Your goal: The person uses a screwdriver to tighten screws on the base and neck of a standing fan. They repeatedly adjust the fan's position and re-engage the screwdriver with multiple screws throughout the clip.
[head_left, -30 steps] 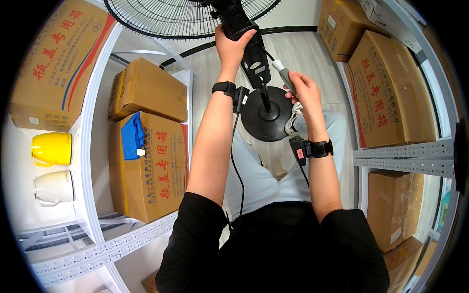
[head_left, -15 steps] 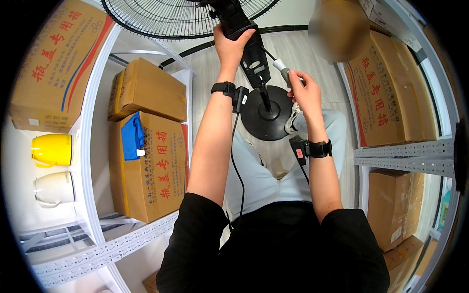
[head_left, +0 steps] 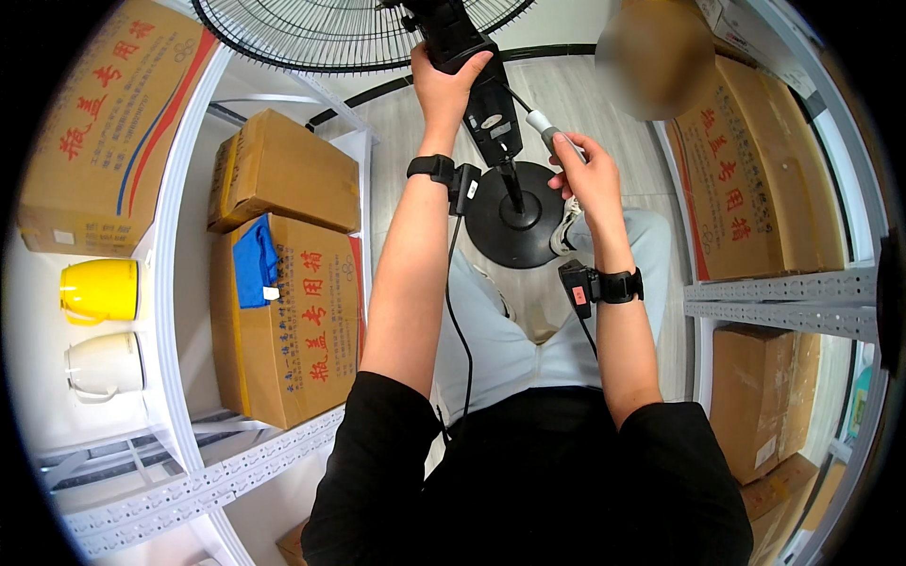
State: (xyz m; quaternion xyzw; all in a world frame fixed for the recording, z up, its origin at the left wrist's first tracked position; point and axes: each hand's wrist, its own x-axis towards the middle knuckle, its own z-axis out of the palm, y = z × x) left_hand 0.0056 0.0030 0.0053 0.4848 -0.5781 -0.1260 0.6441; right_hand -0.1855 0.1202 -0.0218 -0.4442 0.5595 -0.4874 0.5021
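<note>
A black pedestal fan stands on the floor between my legs, with its wire grille (head_left: 330, 42) at the top left and its round base (head_left: 511, 243) below. My left hand (head_left: 445, 90) is wrapped round the fan's neck (head_left: 461, 42), just under the head. In my right hand (head_left: 587, 170) is a screwdriver (head_left: 549, 132) with a grey and white handle. Its thin dark shaft slants up and left to the fan's black column housing (head_left: 493, 118); the tip is hidden behind or against the housing. Both wrists wear black straps with small cabled devices.
At left, a metal shelf (head_left: 179, 245) holds cardboard boxes (head_left: 283, 330), a blue cloth (head_left: 255, 264), a yellow mug (head_left: 101, 291) and a white mug (head_left: 104, 364). More boxes (head_left: 755, 179) fill the right shelf (head_left: 783, 307). A blurred round brown shape (head_left: 656, 58) is at the upper right.
My right hand has turned slightly on the screwdriver's handle, its fingers shifting a little. My left hand stays on the fan's neck, and the fan has barely moved.
</note>
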